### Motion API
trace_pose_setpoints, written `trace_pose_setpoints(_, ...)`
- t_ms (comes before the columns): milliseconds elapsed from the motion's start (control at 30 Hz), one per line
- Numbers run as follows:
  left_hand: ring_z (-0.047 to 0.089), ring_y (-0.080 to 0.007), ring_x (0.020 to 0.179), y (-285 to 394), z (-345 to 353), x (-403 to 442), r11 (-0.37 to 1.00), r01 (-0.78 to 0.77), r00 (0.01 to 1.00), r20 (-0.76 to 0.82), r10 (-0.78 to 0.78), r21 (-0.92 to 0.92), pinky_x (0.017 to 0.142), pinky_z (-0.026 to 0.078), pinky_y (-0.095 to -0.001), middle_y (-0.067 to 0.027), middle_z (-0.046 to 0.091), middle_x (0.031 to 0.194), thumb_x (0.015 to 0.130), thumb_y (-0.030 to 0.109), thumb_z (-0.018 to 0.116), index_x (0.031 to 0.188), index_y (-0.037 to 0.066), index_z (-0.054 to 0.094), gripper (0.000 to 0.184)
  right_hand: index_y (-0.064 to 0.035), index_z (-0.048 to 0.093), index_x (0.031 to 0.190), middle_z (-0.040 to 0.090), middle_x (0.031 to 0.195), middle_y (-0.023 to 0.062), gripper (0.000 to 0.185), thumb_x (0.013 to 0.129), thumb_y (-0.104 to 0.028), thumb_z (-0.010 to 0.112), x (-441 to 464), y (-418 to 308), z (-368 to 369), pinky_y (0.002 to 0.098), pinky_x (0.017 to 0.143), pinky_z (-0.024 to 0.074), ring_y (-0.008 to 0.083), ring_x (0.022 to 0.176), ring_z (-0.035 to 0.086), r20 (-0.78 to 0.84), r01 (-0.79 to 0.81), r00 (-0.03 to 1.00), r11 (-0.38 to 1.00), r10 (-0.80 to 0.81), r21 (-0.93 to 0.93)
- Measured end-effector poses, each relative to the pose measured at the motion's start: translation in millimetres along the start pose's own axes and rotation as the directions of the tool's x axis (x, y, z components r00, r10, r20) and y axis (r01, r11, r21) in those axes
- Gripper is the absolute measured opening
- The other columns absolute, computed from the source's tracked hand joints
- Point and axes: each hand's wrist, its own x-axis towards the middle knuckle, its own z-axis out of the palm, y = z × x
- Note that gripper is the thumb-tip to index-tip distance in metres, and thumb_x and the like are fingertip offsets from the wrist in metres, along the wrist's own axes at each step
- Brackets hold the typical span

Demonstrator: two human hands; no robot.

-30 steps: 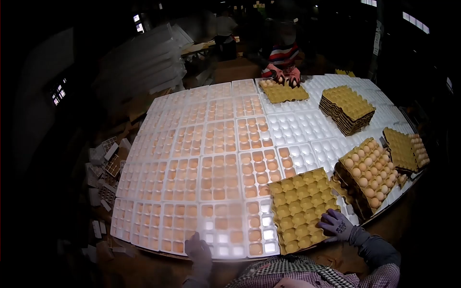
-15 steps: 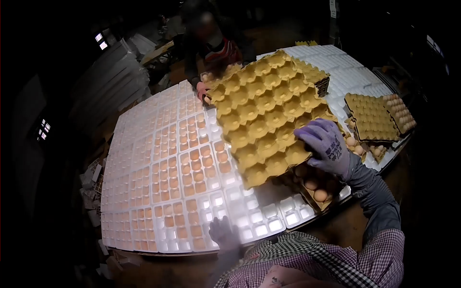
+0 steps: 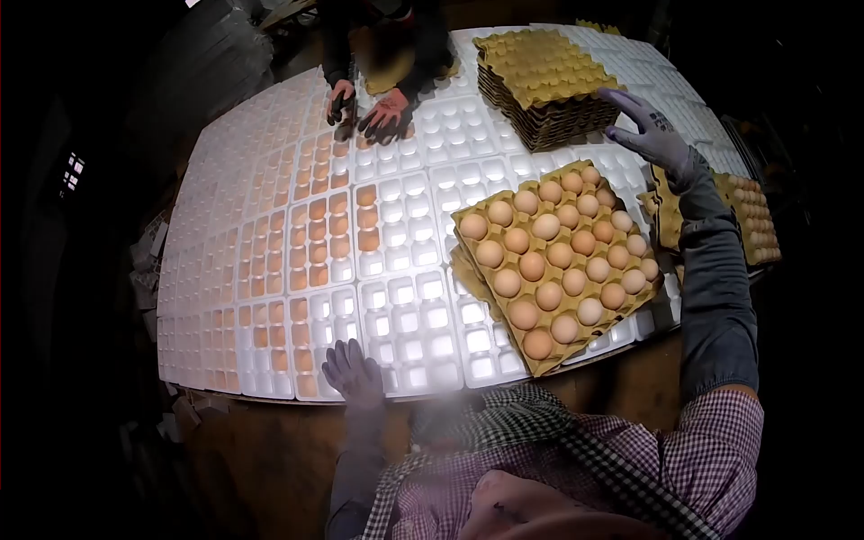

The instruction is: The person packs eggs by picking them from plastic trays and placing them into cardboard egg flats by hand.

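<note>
Yellow tray [image 3: 544, 65] has moved onto the far-right stack [image 3: 540, 124]; on my feed, my right hand [image 3: 657, 137] is spread loose at its right edge, left hand [image 3: 355, 373] splayed by near white cartons [image 3: 411, 328].

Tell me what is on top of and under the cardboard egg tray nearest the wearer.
On the cardboard egg tray, eggs sit in its cups. Under it, a cardboard edge juts out at the left; anything else beneath is covered.
</note>
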Motion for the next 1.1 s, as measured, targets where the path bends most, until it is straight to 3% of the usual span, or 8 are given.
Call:
trace_pose_setpoints(167,0.063,-0.0321,0.106,99,-91,37,0.489,0.194,0.981,0.152,-0.124,-0.851,0.094,0.052,-0.0388,-0.02,0.064,0.116,0.09,0.002,0.064,0.133,-0.007,0.056,0.045,-0.0059,0.061,0.132,0.061,0.132,0.0146,0.045,0.091,-0.018,0.071,-137,-93,29,0.038,0.101,0.0496,0.0305,0.118,0.06,0.128,0.032,0.991,0.988,-0.051,0.148)
trace_pose_setpoints(300,0.062,-0.0297,0.094,191,-159,73,0.476,-0.341,0.829,-0.021,0.559,-0.811,0.082,0.048,-0.0402,-0.0185,0.064,0.115,0.085,0.016,0.077,0.138,0.002,0.058,0.058,-0.0108,0.061,0.136,0.064,0.127,0.0113,0.052,0.089,-0.03,0.074,-171,-163,46,0.0414,0.1,0.0464,0.0274,0.112,0.061,0.405,0.094,0.887,0.945,-0.223,0.314)
trace_pose_setpoints(500,0.064,-0.0319,0.093,245,-133,44,0.616,-0.564,0.755,-0.041,0.654,-0.55,0.076,0.052,-0.0389,-0.0145,0.063,0.109,0.075,0.022,0.079,0.112,0.005,0.063,0.043,-0.0174,0.067,0.117,0.064,0.117,-0.0023,0.04,0.082,-0.036,0.074,-186,-187,80,0.0375,0.092,0.0443,0.0196,0.107,0.059,0.351,0.395,0.885,0.892,-0.306,-0.219)
trace_pose_setpoints(633,0.063,-0.0278,0.1,229,-141,50,0.402,-0.2,0.907,-0.013,0.422,-0.893,0.087,0.053,-0.0414,-0.0125,0.06,0.112,0.085,0.02,0.068,0.116,0.006,0.058,0.036,-0.0132,0.065,0.109,0.06,0.115,0.0035,0.032,0.082,-0.025,0.075,-176,-171,56,0.0365,0.09,0.0466,0.0197,0.106,0.057,0.197,-0.126,0.98,0.815,0.015,0.565)
trace_pose_setpoints(700,0.058,-0.0241,0.113,226,-172,66,-0.432,0.538,0.84,0.501,0.206,-0.724,0.092,0.052,-0.0418,-0.0106,0.059,0.113,0.086,0.021,0.063,0.12,0.006,0.056,0.037,-0.0071,0.063,0.111,0.057,0.116,0.0078,0.031,0.083,-0.016,0.073,-169,-186,28,0.0328,0.092,0.0464,0.0186,0.107,0.057,0.359,-0.419,0.857,0.095,0.369,0.903)
trace_pose_setpoints(833,0.059,-0.0297,0.113,230,-148,92,0.52,-0.226,0.867,0.074,0.493,-0.824,0.085,0.057,-0.038,-0.0143,0.052,0.127,0.088,0.019,0.062,0.127,0.005,0.054,0.042,-0.01,0.06,0.12,0.057,0.121,0.0081,0.036,0.086,-0.018,0.07,-142,-169,73,0.0375,0.091,0.0507,0.0266,0.111,0.059,0.268,0.187,0.938,0.973,-0.219,0.138)
trace_pose_setpoints(1033,0.063,-0.0326,0.109,235,-151,90,0.747,-0.296,0.786,0.292,0.544,-0.595,0.085,0.056,-0.0423,-0.0129,0.057,0.123,0.088,0.028,0.067,0.131,0.01,0.056,0.047,-0.0126,0.059,0.132,0.064,0.121,0.0089,0.051,0.085,-0.023,0.073,-128,-168,70,0.0388,0.09,0.0531,0.0294,0.106,0.063,0.451,-0.114,0.891,0.941,-0.045,0.319)
trace_pose_setpoints(1100,0.064,-0.0326,0.109,225,-144,97,0.526,-0.193,0.815,0.164,0.556,-0.828,0.086,0.056,-0.0433,-0.0128,0.056,0.127,0.09,0.028,0.066,0.132,0.015,0.057,0.046,-0.012,0.061,0.132,0.064,0.122,0.0112,0.05,0.085,-0.025,0.074,-139,-166,63,0.0374,0.093,0.0524,0.0298,0.106,0.063,0.373,-0.453,0.885,0.332,0.279,0.827)
